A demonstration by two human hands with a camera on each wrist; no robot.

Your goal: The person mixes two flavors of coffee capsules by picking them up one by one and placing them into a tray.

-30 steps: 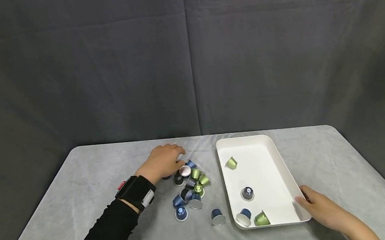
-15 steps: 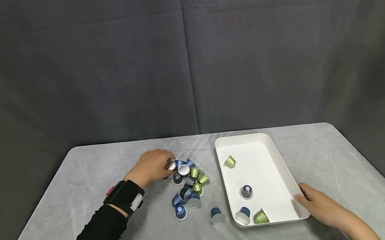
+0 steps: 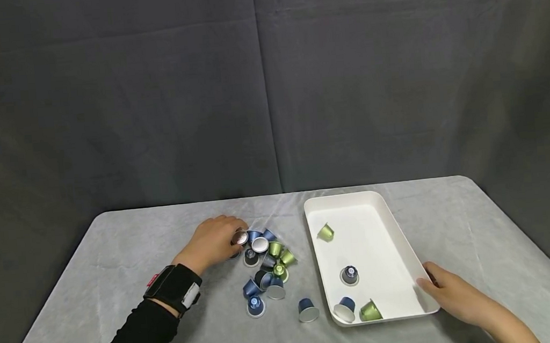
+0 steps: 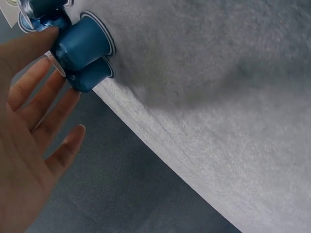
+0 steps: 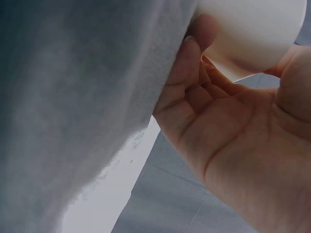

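My left hand (image 3: 212, 240), with a black wrist strap, pinches a coffee capsule (image 3: 240, 238) between thumb and fingers, its silver lid facing up, at the left back of a capsule heap. Blue capsules (image 4: 87, 41) crowd against the fingertips in the left wrist view. Others in the heap are green (image 3: 275, 248), dark (image 3: 251, 257) and blue (image 3: 255, 305). At the right, my right hand (image 3: 456, 294) grips the near right corner of a white tray (image 3: 393, 262), thumb on the rim and fingers curled beneath. In the right wrist view the tray's pale wall (image 5: 252, 36) shows above the palm.
Inside the tray lie a green capsule (image 3: 325, 232) farther back, a dark one (image 3: 349, 275) standing lid down, and a blue (image 3: 345, 309) and a green one (image 3: 370, 310) at the near edge. A lone blue capsule (image 3: 307, 310) sits between heap and tray. Grey cloth (image 3: 141, 257) covers the table.
My left hand has drawn back leftward from the heap's far side, and a silver-lidded capsule now shows in its fingers. A blue capsule behind it is uncovered. The right hand keeps its grip.
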